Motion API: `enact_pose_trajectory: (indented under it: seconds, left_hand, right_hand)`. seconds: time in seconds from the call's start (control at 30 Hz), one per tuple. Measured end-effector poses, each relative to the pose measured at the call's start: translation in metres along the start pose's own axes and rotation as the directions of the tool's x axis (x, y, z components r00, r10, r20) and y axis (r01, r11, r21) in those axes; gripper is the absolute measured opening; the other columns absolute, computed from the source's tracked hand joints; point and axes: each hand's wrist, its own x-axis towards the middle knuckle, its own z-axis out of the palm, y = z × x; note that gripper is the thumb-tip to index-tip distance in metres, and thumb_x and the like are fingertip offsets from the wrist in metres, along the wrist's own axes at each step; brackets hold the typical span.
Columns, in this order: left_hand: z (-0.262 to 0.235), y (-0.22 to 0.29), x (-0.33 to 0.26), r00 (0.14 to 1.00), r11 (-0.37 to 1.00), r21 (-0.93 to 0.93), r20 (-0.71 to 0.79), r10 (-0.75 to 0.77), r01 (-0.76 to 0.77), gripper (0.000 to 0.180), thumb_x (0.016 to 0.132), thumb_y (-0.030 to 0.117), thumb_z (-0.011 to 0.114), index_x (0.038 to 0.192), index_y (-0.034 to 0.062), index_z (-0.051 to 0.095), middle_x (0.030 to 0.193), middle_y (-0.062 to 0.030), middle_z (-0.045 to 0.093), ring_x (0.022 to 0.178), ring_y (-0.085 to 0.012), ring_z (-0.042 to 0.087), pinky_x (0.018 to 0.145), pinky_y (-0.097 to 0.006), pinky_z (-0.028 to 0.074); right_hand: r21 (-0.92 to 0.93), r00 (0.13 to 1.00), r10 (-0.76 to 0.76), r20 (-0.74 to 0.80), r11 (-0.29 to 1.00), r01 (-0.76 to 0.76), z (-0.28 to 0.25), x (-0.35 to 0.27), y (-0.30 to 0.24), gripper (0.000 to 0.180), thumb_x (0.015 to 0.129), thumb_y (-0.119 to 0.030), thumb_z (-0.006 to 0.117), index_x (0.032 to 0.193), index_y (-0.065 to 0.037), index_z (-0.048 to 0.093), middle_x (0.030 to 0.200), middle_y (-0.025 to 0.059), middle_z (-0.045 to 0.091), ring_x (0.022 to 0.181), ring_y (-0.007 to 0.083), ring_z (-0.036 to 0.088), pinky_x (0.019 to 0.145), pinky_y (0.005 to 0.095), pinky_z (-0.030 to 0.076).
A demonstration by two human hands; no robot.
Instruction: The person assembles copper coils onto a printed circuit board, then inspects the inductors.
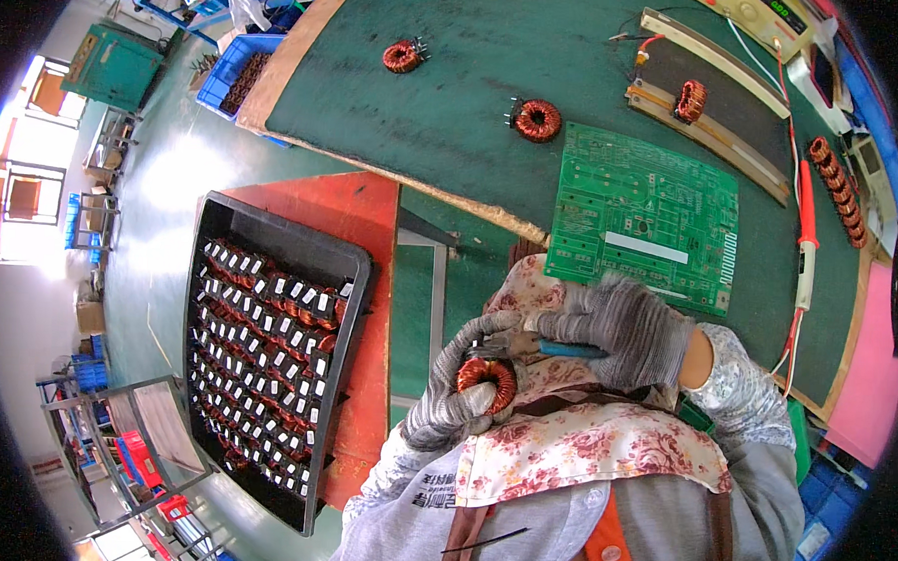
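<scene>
My left hand [455,390], in a grey knit glove, grips a copper-wound ring coil [486,379] close to my chest. Gloved too, my right hand [620,326] holds a blue-handled hand tool [555,349] whose tip meets the coil's top. Both hands hover over my flowered apron, just below the edge of the green bench mat [455,113]. A green circuit board [644,213] lies on the mat right above my right hand. Two more coils [537,118] [402,55] rest farther back on the mat.
A black tray [343,336] filled with several rows of small coils sits on a red stool at my left. A wooden jig with one coil [690,101], a row of coils [838,190] and a red-handled soldering iron [805,224] lie at the right. Blue crates [229,75] stand behind.
</scene>
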Motion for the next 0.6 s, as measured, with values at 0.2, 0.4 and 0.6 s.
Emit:
enact_pose_trajectory:
  seconds: [0.2,0.4,0.6]
  left_hand:
    - [0.002,-0.016,0.007,0.985,0.989,-0.038,-0.096,0.141,-0.145,0.106,0.069,0.042,0.084,0.145,-0.0018,0.025,0.119,-0.0196,0.06,0.063,-0.0157,0.064,0.049,-0.021,0.048]
    - [0.009,0.008,0.007,0.999,0.997,-0.053,-0.01,0.052,-0.053,0.107,0.069,0.039,0.085,0.147,-0.0011,0.022,0.122,-0.018,0.059,0.09,-0.0184,0.064,0.071,-0.027,0.053]
    - [0.005,-0.004,0.01,0.994,0.993,0.033,-0.004,0.112,-0.112,0.104,0.069,0.038,0.085,0.145,-0.0012,0.025,0.125,-0.0175,0.057,0.1,-0.0199,0.06,0.083,-0.032,0.051]
  right_hand:
    - [0.552,0.938,0.265,-0.225,0.827,-0.101,0.037,0.002,0.004,0.063,0.076,-0.033,0.069,0.133,-0.011,0.053,0.112,0.0168,0.059,0.104,0.0329,0.056,0.094,0.0452,0.042]
    - [0.001,0.968,0.052,-0.246,0.999,-0.053,0.016,0.003,-0.007,0.06,0.079,-0.041,0.065,0.133,-0.019,0.054,0.107,0.0155,0.059,0.101,0.0367,0.055,0.095,0.0507,0.039]
    - [-0.062,0.986,0.046,-0.162,0.996,-0.057,0.013,-0.002,-0.009,0.056,0.072,-0.024,0.071,0.126,-0.017,0.06,0.107,0.0113,0.062,0.092,0.0321,0.058,0.086,0.0462,0.043]
